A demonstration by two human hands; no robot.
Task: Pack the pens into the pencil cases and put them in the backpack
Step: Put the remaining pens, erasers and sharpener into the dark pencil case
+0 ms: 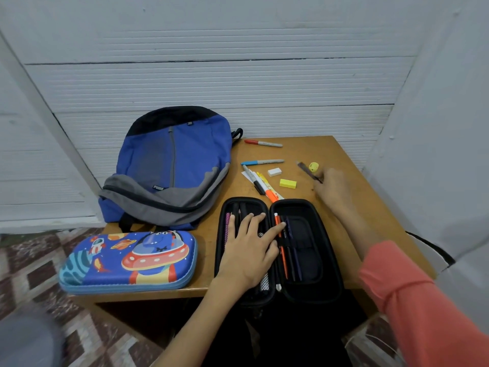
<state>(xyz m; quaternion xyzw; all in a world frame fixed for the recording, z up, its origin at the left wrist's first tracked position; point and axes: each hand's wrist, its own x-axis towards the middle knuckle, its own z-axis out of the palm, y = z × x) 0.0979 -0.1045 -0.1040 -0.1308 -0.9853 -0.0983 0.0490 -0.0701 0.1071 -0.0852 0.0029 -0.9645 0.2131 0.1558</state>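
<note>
Black and hard-shelled, the case [307, 292] lies open like a book at the near edge of the tabletop [344, 154]. Our left hand [248, 250] rests flat on its left half, fingers [260, 218] spread wide over the pens stowed there, the forefinger reaching across the hinge. Beyond the case's far right corner our right hand [333, 186] is at a dark pen [307, 170], its fingers meeting the pen's near end; blur keeps us from telling whether they pinch it or hold nothing. That pen lies slantwise, its long axis running from the hand away and to the left, its far end just beside a yellow sharpener [313, 167]. We judge it light, stiff and smooth, apt to roll or slip, so a pinch nearer mid-barrel would steady it better than one at the tip. It would need turning to run along the case's length, as the orange pen [281, 247] in the right half does. Beyond the case's far edge a black marker [254, 178] slants toward the hinge. Farther off, a blue marker [262, 162] and a red marker [263, 143] lie crosswise, caps to the left. Left of the case lies a printed case [127, 260], closed. Beyond that is the backpack [172, 165], which looks zipped.
</note>
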